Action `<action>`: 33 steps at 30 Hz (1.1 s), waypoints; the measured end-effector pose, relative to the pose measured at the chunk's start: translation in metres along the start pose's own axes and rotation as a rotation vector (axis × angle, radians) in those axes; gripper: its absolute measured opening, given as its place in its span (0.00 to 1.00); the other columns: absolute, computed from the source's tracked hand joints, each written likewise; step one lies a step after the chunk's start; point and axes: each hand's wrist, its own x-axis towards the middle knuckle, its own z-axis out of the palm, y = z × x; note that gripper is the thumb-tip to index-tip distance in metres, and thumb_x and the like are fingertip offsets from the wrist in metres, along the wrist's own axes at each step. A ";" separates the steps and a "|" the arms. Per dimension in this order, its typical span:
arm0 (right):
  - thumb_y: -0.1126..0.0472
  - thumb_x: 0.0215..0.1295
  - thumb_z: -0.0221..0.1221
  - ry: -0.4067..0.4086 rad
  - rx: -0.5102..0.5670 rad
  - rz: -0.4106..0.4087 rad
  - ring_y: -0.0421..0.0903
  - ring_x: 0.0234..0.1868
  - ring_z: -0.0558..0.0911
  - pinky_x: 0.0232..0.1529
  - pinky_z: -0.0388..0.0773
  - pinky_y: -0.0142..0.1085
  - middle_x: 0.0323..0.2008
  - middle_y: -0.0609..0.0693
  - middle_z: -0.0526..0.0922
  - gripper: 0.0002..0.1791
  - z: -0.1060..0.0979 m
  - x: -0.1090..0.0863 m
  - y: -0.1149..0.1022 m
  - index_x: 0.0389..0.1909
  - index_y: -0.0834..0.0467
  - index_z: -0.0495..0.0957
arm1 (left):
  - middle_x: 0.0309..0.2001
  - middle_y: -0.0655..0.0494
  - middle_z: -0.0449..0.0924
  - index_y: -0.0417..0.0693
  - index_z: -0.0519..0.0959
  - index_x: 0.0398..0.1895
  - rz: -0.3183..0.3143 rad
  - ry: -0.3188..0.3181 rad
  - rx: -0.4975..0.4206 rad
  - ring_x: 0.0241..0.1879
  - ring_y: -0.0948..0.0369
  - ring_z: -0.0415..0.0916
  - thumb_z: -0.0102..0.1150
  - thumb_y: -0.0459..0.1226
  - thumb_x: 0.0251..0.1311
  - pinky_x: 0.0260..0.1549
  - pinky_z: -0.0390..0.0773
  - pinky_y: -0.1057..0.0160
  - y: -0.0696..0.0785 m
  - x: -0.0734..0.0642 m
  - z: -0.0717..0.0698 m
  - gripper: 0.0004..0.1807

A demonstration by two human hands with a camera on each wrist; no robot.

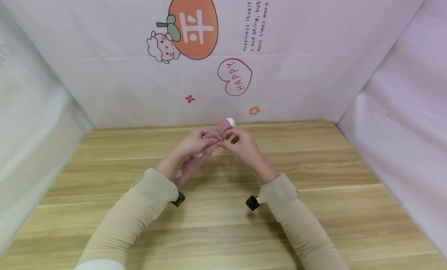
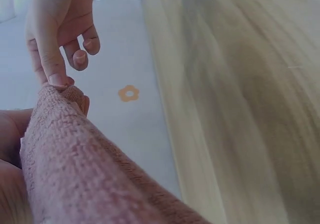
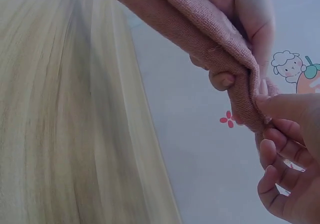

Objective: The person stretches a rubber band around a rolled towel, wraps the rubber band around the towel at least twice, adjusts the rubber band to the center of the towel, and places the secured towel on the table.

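Observation:
A pink terry towel (image 1: pixel 191 167), gathered into a long folded strip with pale patterns, slants up from beside the left forearm to a small pink end tipped with white (image 1: pixel 230 122). My left hand (image 1: pixel 195 142) grips it near its upper end, thumb on top. From the other side, my right hand (image 1: pixel 242 146) pinches the towel between thumb and index finger just past the left hand. In the right wrist view, the cloth (image 3: pixel 200 36) shows lengthwise folds, and the right thumb and finger (image 3: pixel 287 106) press together on its edge.
Under the hands lies a wood-grain tabletop (image 1: pixel 216 223). A white printed backdrop (image 1: pixel 122 87) rises at its far edge, with white fabric walls left and right. Black wrist cameras (image 1: pixel 253 203) hang from both cuffs above the table.

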 end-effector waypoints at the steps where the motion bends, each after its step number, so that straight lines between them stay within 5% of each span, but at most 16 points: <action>1: 0.63 0.62 0.72 0.010 -0.001 0.008 0.48 0.34 0.78 0.34 0.75 0.33 0.40 0.56 0.82 0.10 0.000 0.000 0.000 0.38 0.63 0.82 | 0.38 0.50 0.81 0.42 0.82 0.58 0.006 0.008 0.020 0.25 0.66 0.72 0.57 0.37 0.75 0.22 0.72 0.71 0.001 0.000 0.000 0.14; 5: 0.64 0.61 0.74 0.030 0.010 0.018 0.48 0.32 0.78 0.32 0.74 0.33 0.37 0.55 0.83 0.10 0.000 0.001 -0.002 0.36 0.63 0.82 | 0.45 0.49 0.82 0.43 0.83 0.57 0.033 0.016 0.072 0.29 0.64 0.73 0.58 0.37 0.75 0.24 0.72 0.70 0.004 -0.002 -0.001 0.14; 10: 0.66 0.60 0.72 -0.044 0.073 0.013 0.44 0.29 0.72 0.29 0.68 0.31 0.29 0.51 0.76 0.08 0.000 0.002 0.002 0.32 0.63 0.81 | 0.51 0.45 0.82 0.37 0.82 0.55 0.031 -0.013 0.018 0.39 0.63 0.78 0.57 0.34 0.75 0.32 0.78 0.71 0.000 -0.002 0.000 0.13; 15: 0.68 0.61 0.69 -0.101 0.133 0.013 0.43 0.32 0.71 0.31 0.68 0.30 0.30 0.50 0.73 0.08 0.000 0.000 0.009 0.29 0.62 0.78 | 0.51 0.47 0.82 0.37 0.83 0.55 0.034 -0.025 0.025 0.35 0.65 0.75 0.60 0.34 0.73 0.27 0.73 0.73 -0.004 -0.001 0.002 0.13; 22: 0.64 0.64 0.70 -0.031 0.170 0.030 0.46 0.35 0.78 0.36 0.76 0.33 0.34 0.52 0.82 0.07 -0.001 -0.001 0.009 0.36 0.63 0.82 | 0.54 0.46 0.83 0.38 0.81 0.58 0.020 -0.046 -0.029 0.42 0.64 0.79 0.58 0.34 0.75 0.39 0.79 0.71 -0.005 0.000 -0.001 0.15; 33: 0.68 0.61 0.71 -0.035 0.105 -0.004 0.42 0.27 0.69 0.27 0.65 0.29 0.26 0.49 0.74 0.07 0.009 -0.001 0.008 0.31 0.64 0.81 | 0.39 0.50 0.83 0.34 0.82 0.54 0.007 -0.018 -0.056 0.26 0.68 0.75 0.57 0.32 0.75 0.25 0.76 0.74 -0.006 -0.003 0.001 0.12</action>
